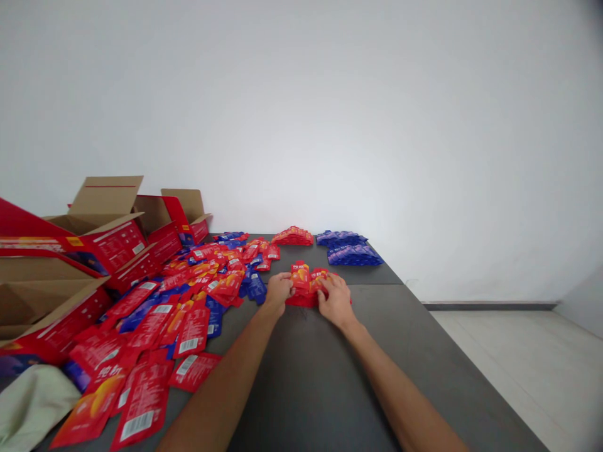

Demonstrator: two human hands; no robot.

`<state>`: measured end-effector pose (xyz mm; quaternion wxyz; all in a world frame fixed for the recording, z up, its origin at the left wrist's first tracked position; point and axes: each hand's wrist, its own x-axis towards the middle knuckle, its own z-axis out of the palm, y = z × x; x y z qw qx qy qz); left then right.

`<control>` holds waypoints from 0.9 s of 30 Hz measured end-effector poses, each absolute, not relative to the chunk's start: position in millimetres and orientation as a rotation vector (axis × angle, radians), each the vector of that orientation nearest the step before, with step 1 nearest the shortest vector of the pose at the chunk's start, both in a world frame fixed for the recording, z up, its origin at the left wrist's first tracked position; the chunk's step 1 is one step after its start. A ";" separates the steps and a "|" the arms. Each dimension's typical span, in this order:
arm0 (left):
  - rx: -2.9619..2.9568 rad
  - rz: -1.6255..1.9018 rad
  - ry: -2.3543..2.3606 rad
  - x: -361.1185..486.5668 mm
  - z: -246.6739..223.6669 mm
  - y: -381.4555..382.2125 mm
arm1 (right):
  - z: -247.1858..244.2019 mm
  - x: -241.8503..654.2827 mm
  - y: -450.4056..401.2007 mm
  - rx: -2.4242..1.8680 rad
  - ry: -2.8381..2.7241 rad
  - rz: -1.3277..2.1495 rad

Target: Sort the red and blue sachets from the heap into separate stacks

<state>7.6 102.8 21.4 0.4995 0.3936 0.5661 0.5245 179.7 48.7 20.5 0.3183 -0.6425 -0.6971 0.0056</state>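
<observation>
Both hands are at a small stack of red packets [301, 300] in the middle of the dark table. My left hand [279, 290] grips the left edge of a red packet [300, 276] with an orange picture on it. My right hand [335, 299] has its fingers bent over another red packet [316, 282] on the right of the stack. A large loose pile of red and blue packets [193, 326] spreads over the table to the left of my left hand.
Open red cardboard boxes [117, 245] line the left side. Neat rows of red packets [293, 236] and blue packets [354, 254] lie near the wall. A pale cloth [38, 405] is at the lower left. The table's [452, 376] right edge borders the floor.
</observation>
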 end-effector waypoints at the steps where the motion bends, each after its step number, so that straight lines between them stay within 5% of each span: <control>1: 0.954 1.267 1.369 11.1 21.5 103.1 | 17.9 182.3 49.6 -1.742 -1.873 0.009; 27: 2.244 0.631 1.805 11.4 26.2 75.9 | -4.0 202.3 50.7 -1.882 -2.042 0.145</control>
